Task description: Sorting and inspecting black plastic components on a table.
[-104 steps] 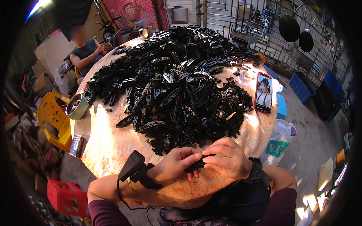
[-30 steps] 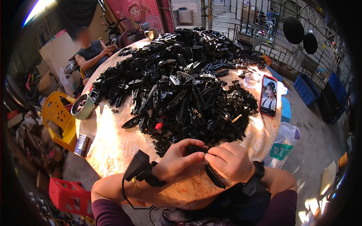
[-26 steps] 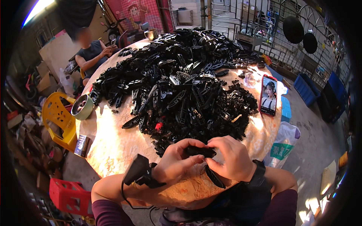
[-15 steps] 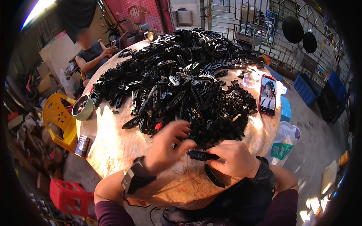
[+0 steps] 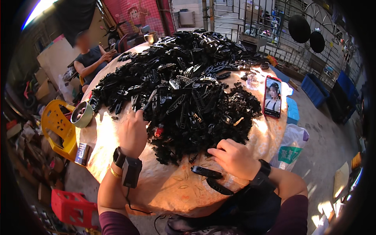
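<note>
Now that a slim black piece [image 5: 206,172] lies on the tablecloth [image 5: 105,156] rather than between the fingers, the seated person's hands are well apart: the left hand [image 5: 135,131] is at the near left edge of the heap [image 5: 156,78], while the right hand [image 5: 237,162] sits low by the heap's front edge. The change suggests that handling of this piece is over, at least for the moment. Bent fingers point away from the body on the left, their tips lost against dark parts, so whether they grip anything is unclear. On the right, the fingers curl loosely with no long piece in them, though the thumb is out of sight and a small part could be hidden there. Just beside the loose piece lies a second one [image 5: 219,187], slanted; both are narrow, with tapered ends. Hard, glossy and seemingly plastic, the heap's long pieces show cut-out slots and edges that catch the sun. Smaller black parts [image 5: 244,103], duller and jagged, mass at the right, and one red bit [image 5: 158,132] stands out near the left hand. Beneath, the tablecloth is cream and orange, faintly patterned.
</note>
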Action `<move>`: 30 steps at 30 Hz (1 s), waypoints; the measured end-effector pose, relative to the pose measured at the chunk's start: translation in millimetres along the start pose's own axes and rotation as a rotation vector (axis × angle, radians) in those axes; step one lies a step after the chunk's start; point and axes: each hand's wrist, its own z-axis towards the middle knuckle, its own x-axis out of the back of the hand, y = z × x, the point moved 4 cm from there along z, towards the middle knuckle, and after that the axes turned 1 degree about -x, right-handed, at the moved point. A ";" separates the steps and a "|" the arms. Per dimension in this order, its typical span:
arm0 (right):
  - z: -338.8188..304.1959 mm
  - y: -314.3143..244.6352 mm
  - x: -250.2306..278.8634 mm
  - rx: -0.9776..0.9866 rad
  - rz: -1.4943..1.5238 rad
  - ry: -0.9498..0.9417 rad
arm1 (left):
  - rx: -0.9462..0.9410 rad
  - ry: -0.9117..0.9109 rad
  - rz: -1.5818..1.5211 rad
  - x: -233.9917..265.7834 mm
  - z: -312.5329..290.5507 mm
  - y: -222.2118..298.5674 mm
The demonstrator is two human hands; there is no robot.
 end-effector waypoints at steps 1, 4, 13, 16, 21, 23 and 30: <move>-1.1 1.4 -5.7 0.024 0.029 0.028 | 0.009 0.060 -0.042 4.9 -1.3 3.2; 4.7 -4.1 -0.6 0.059 0.067 0.066 | -0.024 0.183 -0.307 19.1 -1.1 21.4; 7.6 -4.5 9.5 0.045 0.310 0.287 | -0.066 -0.075 -0.863 13.8 -23.8 71.1; 7.6 -4.1 11.9 0.000 0.419 0.299 | -0.115 -0.138 -1.013 2.3 -32.2 75.7; 3.3 0.6 14.7 -0.111 0.558 0.279 | 0.233 -0.548 -1.511 -27.3 -47.1 83.0; 12.0 -1.3 14.7 -0.019 0.512 0.352 | 0.287 -0.605 -1.593 -34.1 -52.9 86.1; 14.5 -7.1 15.4 0.026 0.428 0.370 | 0.346 -0.717 -1.585 -32.2 -56.2 91.9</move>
